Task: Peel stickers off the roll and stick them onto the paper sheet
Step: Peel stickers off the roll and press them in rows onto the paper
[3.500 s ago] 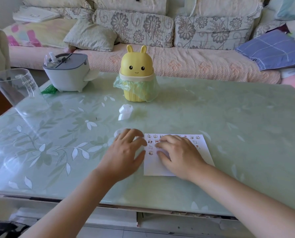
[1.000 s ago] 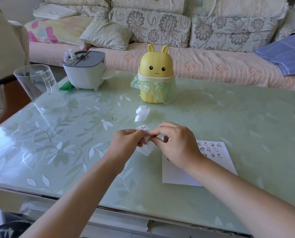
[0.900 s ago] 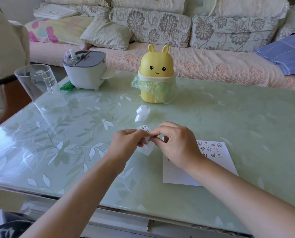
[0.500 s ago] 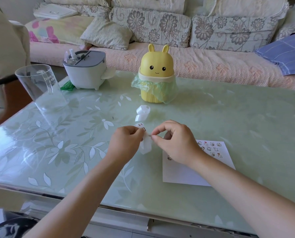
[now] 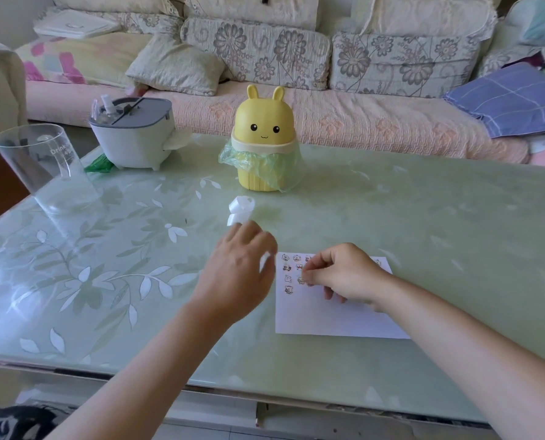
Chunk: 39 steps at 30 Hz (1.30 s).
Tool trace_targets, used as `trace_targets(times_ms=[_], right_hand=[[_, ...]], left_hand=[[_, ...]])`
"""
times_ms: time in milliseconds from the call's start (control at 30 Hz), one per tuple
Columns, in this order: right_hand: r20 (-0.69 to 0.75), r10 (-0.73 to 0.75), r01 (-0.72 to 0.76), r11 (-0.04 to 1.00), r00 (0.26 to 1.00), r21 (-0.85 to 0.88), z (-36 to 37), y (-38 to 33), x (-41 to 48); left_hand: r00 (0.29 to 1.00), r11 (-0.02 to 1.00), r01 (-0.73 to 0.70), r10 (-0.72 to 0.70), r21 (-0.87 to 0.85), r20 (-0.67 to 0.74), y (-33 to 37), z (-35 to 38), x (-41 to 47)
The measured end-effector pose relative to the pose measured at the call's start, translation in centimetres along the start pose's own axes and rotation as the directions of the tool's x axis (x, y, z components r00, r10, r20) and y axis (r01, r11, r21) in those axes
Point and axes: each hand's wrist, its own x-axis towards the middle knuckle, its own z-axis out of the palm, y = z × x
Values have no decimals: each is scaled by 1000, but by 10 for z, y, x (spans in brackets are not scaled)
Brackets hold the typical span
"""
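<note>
Pinching a sticker (image 5: 302, 280) against the paper sheet (image 5: 328, 322), the right hand (image 5: 344, 274) sits at three o'clock of the left hand (image 5: 239, 276), which grips the white roll (image 5: 264, 261).

We are in a home's living room. Behind the glass-topped counter (image 5: 423, 217) with its leaf pattern runs a long sofa (image 5: 344, 122) piled with floral cushions (image 5: 255, 52) and a folded blue blanket (image 5: 512, 100). On the counter stand household bits: a yellow bunny-shaped bin (image 5: 264, 122) lined with a green bag (image 5: 283, 169), a clear cup (image 5: 42, 166), a grey-lidded white container (image 5: 131, 141).
</note>
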Motion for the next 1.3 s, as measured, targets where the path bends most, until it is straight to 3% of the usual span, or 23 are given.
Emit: trace_targets(times_ms=[133,267,800,1100,1300], right_hand=[[7,26,-26,998,1000,-51,0,3,-3],[-1,39,-38,995,999,-91,2,4,-3],[-90,36,-55,974,995,-218,14,1,7],[-182,49,-120,905,982,-408,23,-4,10],[-265,-80,-85,826,961,-558,22,-3,3]], left_hand=[[967,989,-102,124,-108,221,5,11,-14],[928,990,-76,112,-116,354,-4,17,-24],[913,991,7,48,-132,406,-10,17,-25],[895,993,-75,108,-94,432,-6,16,-30],[903,996,-84,90,-33,419,-1,19,-33]])
